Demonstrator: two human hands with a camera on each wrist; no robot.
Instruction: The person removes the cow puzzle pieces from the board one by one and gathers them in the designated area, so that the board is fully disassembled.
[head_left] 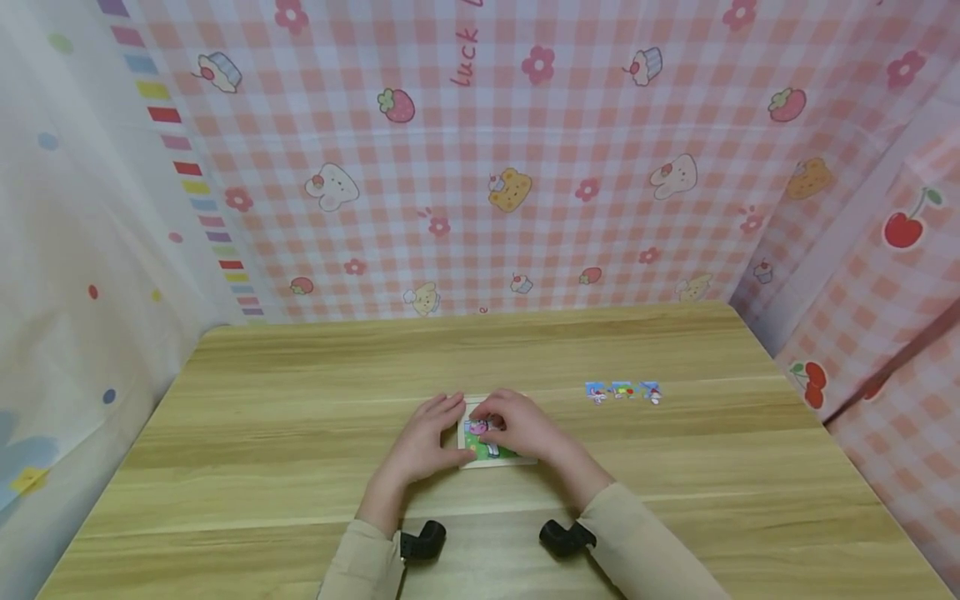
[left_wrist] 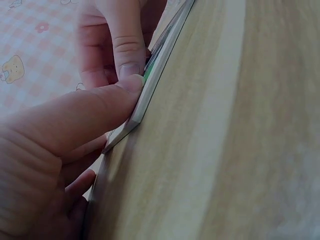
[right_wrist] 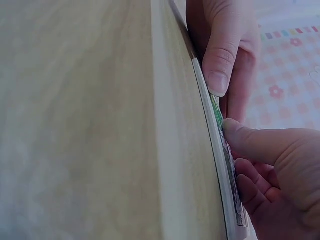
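Note:
A small jigsaw board (head_left: 498, 464) with a pale rim and a green, pink and white cartoon picture lies between both hands. My left hand (head_left: 426, 437) spans its left end, thumb on the near corner and fingers at the far corner; the left wrist view shows that thumb (left_wrist: 112, 102) pressed against the rim. Over the board, my right hand (head_left: 521, 423) has thumb and index finger bent together around a puzzle piece (head_left: 477, 427) with a pink figure, its fingers hiding much of the picture. In the right wrist view its thumb (right_wrist: 250, 140) touches the green picture area.
Three loose puzzle pieces, one at the left (head_left: 596, 392), one in the middle (head_left: 622, 390) and one at the right (head_left: 652, 393), lie in a row right of the board. The wooden table (head_left: 300, 375) ends at a checked curtain (head_left: 480, 167).

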